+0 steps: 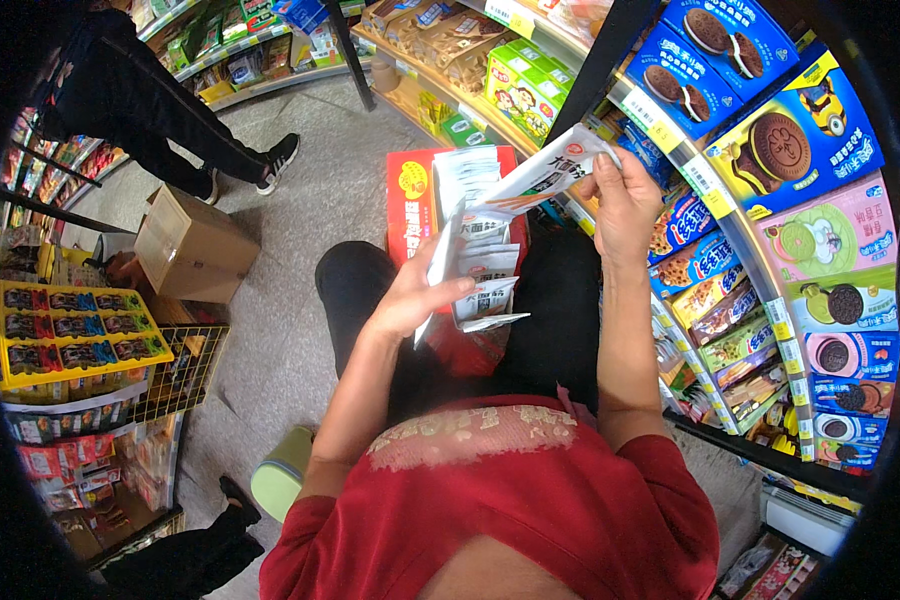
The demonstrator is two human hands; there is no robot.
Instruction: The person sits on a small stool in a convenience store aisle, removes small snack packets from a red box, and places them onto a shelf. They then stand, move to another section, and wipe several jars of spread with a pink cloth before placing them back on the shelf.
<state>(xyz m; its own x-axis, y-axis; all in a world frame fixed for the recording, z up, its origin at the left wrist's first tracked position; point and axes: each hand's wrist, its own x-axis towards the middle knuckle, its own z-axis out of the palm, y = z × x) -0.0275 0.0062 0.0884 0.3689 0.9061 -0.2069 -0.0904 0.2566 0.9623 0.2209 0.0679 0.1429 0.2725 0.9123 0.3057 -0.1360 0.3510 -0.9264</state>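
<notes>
My right hand (621,196) pinches the upper corner of a white printed snack packet (544,176), held tilted above a red display box (406,187). More white packets (487,262) stand in a row in that box, between my knees. My left hand (420,292) is at the near left side of the row, its thumb stretched over the packets and its fingers hidden behind a white packet or flap (444,259). The lower end of the raised packet reaches close to this white piece; whether they touch is unclear.
Shelves of boxed cookies (776,150) curve along the right, with snack shelves (450,90) ahead. A cardboard box (187,240) stands on the floor at left, near a person's legs (172,112). A yellow tray of packs (75,330), a green stool (283,469) and another person's dark-clothed leg (195,551) are also at left.
</notes>
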